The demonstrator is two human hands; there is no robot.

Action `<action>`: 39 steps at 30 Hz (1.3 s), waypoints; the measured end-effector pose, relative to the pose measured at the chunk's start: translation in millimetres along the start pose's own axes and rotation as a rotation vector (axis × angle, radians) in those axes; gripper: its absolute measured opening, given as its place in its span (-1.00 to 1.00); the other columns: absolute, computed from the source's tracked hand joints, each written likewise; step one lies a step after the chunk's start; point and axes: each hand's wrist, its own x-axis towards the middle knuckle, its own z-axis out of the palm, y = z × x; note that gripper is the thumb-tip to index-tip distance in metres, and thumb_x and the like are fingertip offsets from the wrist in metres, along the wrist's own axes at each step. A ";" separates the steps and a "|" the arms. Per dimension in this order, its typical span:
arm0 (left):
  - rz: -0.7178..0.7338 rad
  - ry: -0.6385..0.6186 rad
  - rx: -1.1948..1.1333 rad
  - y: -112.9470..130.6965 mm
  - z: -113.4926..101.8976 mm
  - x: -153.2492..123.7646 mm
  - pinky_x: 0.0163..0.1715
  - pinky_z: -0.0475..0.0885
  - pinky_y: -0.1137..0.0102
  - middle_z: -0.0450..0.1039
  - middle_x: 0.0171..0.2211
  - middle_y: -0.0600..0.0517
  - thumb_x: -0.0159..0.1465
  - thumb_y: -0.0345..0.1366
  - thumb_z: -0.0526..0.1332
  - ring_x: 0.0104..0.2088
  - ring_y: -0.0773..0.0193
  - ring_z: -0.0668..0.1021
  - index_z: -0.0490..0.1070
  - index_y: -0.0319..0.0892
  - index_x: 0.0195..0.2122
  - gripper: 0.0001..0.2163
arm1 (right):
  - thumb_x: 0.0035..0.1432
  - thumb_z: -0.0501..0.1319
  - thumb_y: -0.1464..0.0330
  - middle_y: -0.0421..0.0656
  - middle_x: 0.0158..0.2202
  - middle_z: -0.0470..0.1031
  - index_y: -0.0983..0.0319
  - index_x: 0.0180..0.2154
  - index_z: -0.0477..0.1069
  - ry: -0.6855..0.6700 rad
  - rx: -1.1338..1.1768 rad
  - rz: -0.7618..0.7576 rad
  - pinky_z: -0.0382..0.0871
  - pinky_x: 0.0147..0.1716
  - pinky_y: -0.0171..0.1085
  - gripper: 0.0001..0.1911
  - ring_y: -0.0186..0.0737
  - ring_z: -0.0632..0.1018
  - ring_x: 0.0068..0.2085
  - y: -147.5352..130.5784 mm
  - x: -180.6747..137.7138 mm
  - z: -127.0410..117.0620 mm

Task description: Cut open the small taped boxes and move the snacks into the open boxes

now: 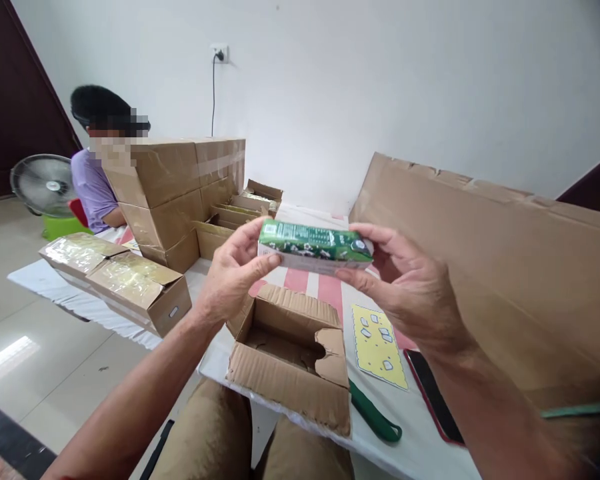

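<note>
Between my two hands is a green and white drink carton [314, 245], lying on its side in the air. My left hand [237, 267] grips its left end, thumb along the near lower edge. At the other end my right hand [400, 273] pinches the carton near its folded top. Below it, an open cardboard box [290, 393] stands on the table edge with its flaps spread outward. A dark green handle [377, 413] sticks out beside the box; the rest of that tool is hidden.
A yellow card [379, 347] and a red-edged phone [433, 393] lie at right. Taped cartons [167, 177] are stacked at left, with long boxes [125, 280] in front. A large cardboard sheet [490, 273] leans at right. Another person [93, 183] sits behind the stack near a fan [47, 185].
</note>
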 end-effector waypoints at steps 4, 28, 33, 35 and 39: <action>0.214 -0.128 0.088 12.8 -2.0 42.5 0.21 0.46 0.20 0.55 0.13 0.01 0.09 -0.13 0.57 0.16 0.07 0.57 0.49 -0.01 0.15 -0.40 | 0.05 0.53 0.14 -0.14 0.02 0.59 0.15 0.12 0.49 0.093 -0.068 -0.214 0.55 0.14 -0.08 -0.37 -0.09 0.62 0.04 -9.7 30.3 -5.7; -0.219 0.301 -0.194 -56.6 -71.8 0.6 -0.12 0.63 0.31 0.54 -0.07 0.00 -0.01 -0.25 0.60 -0.14 0.23 0.61 0.47 -0.08 0.12 -0.36 | 0.18 0.36 0.13 -0.08 -0.03 0.62 0.15 0.33 0.24 -0.547 -0.321 -0.021 0.56 -0.18 -0.09 -0.25 -0.04 0.65 -0.14 55.0 57.4 57.6; -0.353 0.623 -0.241 -118.4 -97.8 -8.7 -0.08 0.60 0.24 0.55 -0.10 -0.03 0.00 -0.39 0.54 -0.19 0.23 0.62 0.48 -0.15 0.03 -0.45 | 0.05 0.35 0.22 -0.16 -0.28 0.63 0.22 -0.07 0.54 -0.888 -0.618 0.183 0.29 -0.42 -0.28 -0.60 -0.16 0.58 -0.32 91.8 90.2 115.8; -0.415 0.818 -0.230 -145.3 -112.9 -4.8 -0.07 0.58 0.25 0.55 -0.21 -0.02 0.07 -0.43 0.46 -0.26 0.27 0.61 0.47 -0.19 -0.08 -0.62 | 0.04 0.36 0.22 -0.16 -0.28 0.63 0.22 -0.12 0.55 -0.935 -0.684 0.189 0.25 -0.43 -0.30 -0.65 -0.16 0.58 -0.31 114.9 98.8 151.7; -0.425 1.054 -0.111 -187.8 -154.8 13.8 -0.14 0.54 0.37 0.52 -0.28 0.04 0.20 -0.44 0.33 -0.29 0.33 0.60 0.44 -0.14 -0.06 -0.72 | 0.05 0.41 0.20 -0.14 -0.21 0.65 0.21 -0.13 0.58 -0.969 -0.708 0.177 0.27 -0.40 -0.29 -0.66 -0.11 0.61 -0.21 158.9 112.0 221.0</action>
